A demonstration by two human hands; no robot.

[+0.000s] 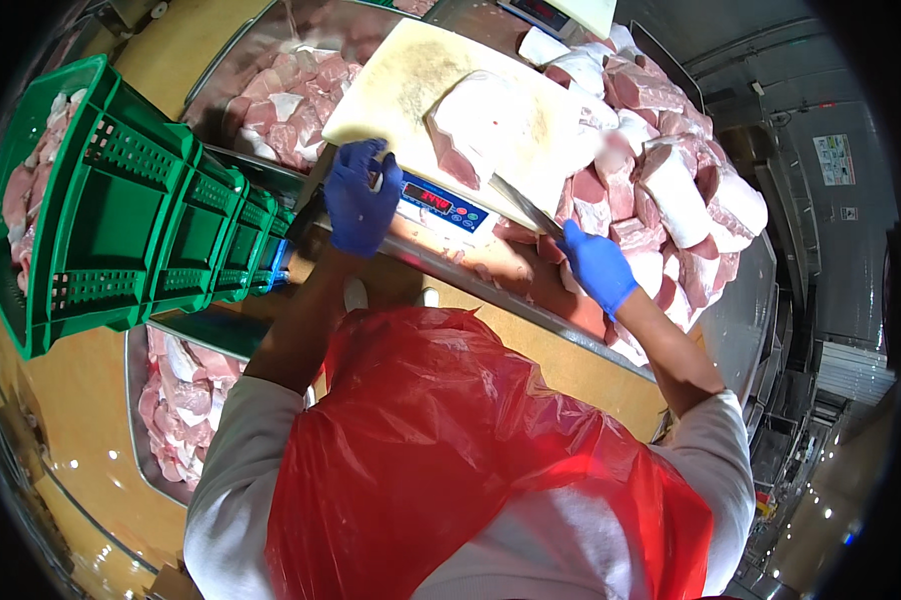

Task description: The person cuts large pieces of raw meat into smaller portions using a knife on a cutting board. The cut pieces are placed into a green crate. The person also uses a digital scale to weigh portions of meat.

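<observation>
My right hand (596, 262), in a blue glove, is closed round the handle of a knife (527, 205). Its blade points up and left over the front edge of a white cutting board (409, 85), close to the slab of pork (483, 118) lying there with its pale fat side up. By the board's front left corner, my left hand (363, 200), gloved too, has its fingers curled in; a small pale bit shows between them, too small to name. Under the board's front edge sits a scale (441, 210) with a red lit display.
Large pork pieces (661, 195) are heaped on the steel table to the right. A metal tub of smaller cuts (289, 105) stands behind my left hand. Stacked green crates (121, 205) rise at the left, above a low bin of meat (186, 400). Another scale (541, 12) sits at the back.
</observation>
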